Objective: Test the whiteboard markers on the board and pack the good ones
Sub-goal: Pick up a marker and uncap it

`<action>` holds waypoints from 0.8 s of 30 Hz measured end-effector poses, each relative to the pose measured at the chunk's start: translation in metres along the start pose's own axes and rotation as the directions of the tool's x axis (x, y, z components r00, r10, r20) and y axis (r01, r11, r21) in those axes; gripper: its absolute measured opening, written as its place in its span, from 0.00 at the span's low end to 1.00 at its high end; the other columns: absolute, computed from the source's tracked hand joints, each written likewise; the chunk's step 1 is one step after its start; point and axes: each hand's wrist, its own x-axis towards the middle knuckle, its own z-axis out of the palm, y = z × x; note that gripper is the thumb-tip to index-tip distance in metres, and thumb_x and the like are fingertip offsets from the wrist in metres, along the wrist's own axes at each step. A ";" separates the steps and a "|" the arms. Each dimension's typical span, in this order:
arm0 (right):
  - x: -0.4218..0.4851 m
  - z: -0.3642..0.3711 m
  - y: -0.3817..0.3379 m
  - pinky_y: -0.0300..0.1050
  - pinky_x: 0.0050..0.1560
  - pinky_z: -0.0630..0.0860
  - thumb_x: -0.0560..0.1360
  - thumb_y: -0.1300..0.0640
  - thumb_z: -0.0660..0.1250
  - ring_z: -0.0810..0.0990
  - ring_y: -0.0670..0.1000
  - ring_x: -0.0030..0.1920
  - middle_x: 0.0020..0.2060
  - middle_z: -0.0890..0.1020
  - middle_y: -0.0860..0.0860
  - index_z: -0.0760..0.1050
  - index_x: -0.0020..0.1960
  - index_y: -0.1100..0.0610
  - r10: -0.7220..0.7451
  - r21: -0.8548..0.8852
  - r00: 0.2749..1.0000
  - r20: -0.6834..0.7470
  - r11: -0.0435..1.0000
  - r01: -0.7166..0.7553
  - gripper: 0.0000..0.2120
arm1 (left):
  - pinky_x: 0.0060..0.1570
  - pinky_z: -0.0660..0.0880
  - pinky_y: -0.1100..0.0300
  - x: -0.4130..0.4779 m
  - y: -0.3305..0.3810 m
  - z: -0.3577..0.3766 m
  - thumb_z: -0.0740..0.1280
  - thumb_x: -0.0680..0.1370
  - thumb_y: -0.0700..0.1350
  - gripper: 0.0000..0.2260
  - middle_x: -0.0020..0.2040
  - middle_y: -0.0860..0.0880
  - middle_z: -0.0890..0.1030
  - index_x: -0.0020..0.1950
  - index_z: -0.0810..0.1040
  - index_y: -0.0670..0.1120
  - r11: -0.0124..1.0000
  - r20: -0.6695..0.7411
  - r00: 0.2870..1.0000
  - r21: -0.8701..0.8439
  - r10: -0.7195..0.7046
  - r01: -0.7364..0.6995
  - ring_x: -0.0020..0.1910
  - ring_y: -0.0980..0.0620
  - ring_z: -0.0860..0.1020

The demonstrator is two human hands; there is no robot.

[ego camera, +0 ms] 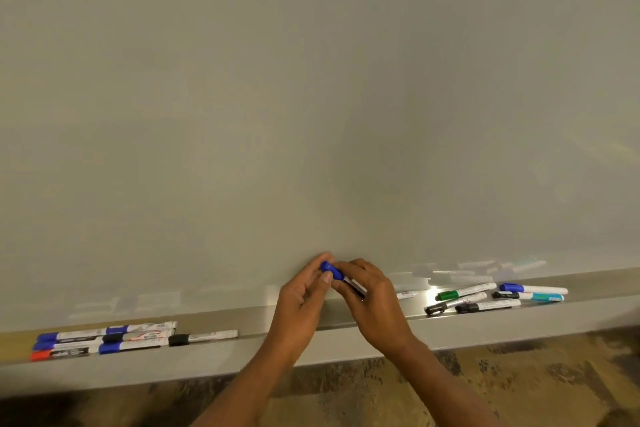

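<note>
A blue-capped marker (331, 272) is held in front of the whiteboard (311, 97), just above the tray. My left hand (301, 298) pinches its blue cap between thumb and fingers. My right hand (372, 302) grips the white barrel, most of which is hidden inside the fist. On the tray (346, 336) at the left lies a neat group of several markers (104, 340) with blue, black and red caps. At the right lies a loose scatter of several markers (495, 296) with green, black and blue caps.
The whiteboard fills the upper view and bears no marks. A single black-capped marker (202, 337) lies beside the left group. A patterned brown carpet (519, 385) shows below the tray.
</note>
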 end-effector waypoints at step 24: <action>0.042 -0.080 -0.289 0.37 0.23 0.58 0.80 0.44 0.62 0.62 0.46 0.23 0.24 0.72 0.50 0.73 0.30 0.55 0.254 0.614 0.961 0.112 0.743 -0.268 0.23 | 0.63 0.79 0.53 -0.050 0.255 -0.077 0.60 0.83 0.49 0.17 0.62 0.37 0.83 0.64 0.75 0.37 0.879 0.242 0.928 -0.453 0.284 -0.150 0.65 0.41 0.80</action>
